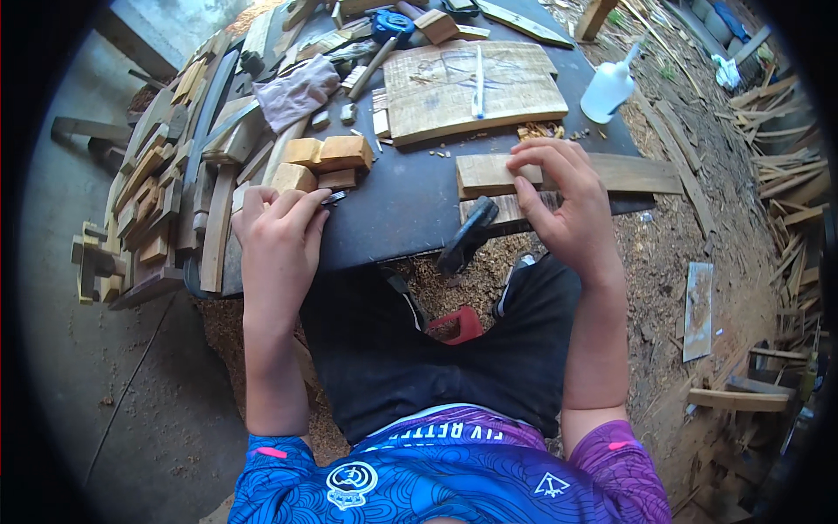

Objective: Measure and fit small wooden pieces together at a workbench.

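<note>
My left hand (281, 229) is at the left part of the dark tabletop, fingers bent and pressed together at the tips. A small shiny metal piece (334, 198) pokes out beside those fingertips; its kind is hidden. Three sawn wooden blocks (344, 152) sit just beyond that hand. My right hand (566, 201) rests over a short pale wooden block (485, 175), thumb and curved fingers apart, fingertips on or just above its right end. Behind that hand a longer wooden strip (628, 173) reaches past the table's right edge. A black-headed hammer or clamp-like tool (467, 237) lies at the near edge.
A thick board (471, 87) carries a pen (478, 83). Beyond are a white squeeze bottle (607, 91), a blue tape measure (392, 26) and a crumpled cloth (297, 90). Wood offcuts (148, 205) crowd the left side. Scrap wood (799, 192) lies piled on the right.
</note>
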A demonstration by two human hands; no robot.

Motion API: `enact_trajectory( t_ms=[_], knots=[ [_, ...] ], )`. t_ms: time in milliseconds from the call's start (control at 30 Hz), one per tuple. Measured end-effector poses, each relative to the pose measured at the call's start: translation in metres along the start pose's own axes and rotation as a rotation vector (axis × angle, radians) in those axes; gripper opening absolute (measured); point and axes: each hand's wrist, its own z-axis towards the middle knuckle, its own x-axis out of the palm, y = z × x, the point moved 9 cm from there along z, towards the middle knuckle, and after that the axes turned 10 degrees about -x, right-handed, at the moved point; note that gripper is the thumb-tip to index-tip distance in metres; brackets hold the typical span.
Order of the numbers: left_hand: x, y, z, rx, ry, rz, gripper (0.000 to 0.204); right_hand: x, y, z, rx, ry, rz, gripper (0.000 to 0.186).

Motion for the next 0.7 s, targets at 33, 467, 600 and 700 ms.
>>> enact_trajectory(
  t_ms=[33,467,600,700],
  knots=[
    [-0.001,-0.001,0.0,0.008,-0.027,0.02,0.02,0.001,-0.002,0.0,0.017,-0.004,-0.004,0.012],
    [0.001,-0.002,0.002,0.018,-0.002,0.016,0.01,-0.05,-0.018,-0.053,-0.016,-0.625,0.402,0.019],
    [0.0,-0.001,0.002,0.014,0.003,0.025,0.008,-0.046,0.001,-0.085,0.025,-0.588,0.314,0.012],
    [0.001,-0.005,0.002,0.038,-0.003,0.071,0.008,-0.035,0.017,-0.106,0.057,-0.493,0.284,0.011]
  ],
)
